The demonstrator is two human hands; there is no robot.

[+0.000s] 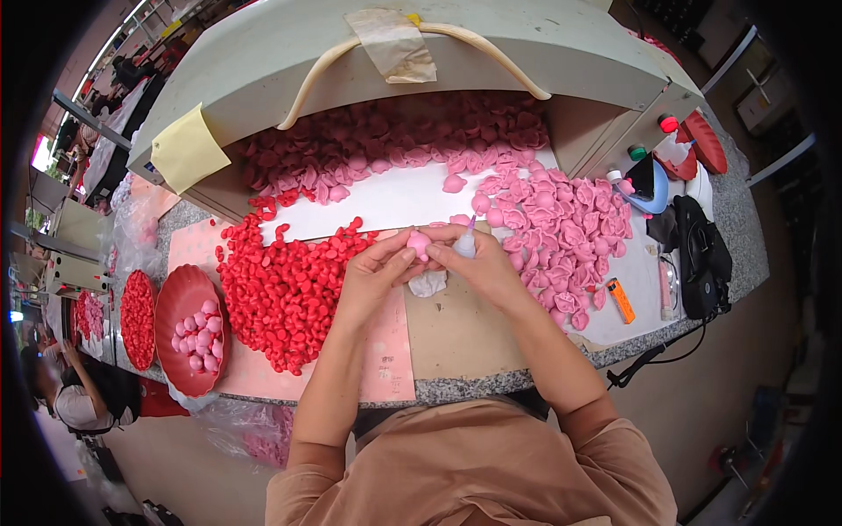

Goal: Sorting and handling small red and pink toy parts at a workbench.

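Observation:
In front of my body, above the worktable, both hands meet over a small pink rounded piece (418,245). The fingertips of my left hand (373,276) pinch it from the left. My right hand (487,272) is closed around a small translucent squeeze bottle (463,244) with a thin purple nozzle pointing up and away, and its fingertips also touch the pink piece. A heap of small red pieces (289,298) lies left of my hands. To their right spreads a heap of pink shell-shaped pieces (557,228). Crumpled white tissue (427,283) lies just beneath my hands.
A grey hooded box (491,66) stands behind, with more pink pieces inside. At left are a red scalloped bowl (164,337) of pink balls and a tray of red pieces (138,307). An orange lighter (621,301) and a black bag (702,263) lie at right.

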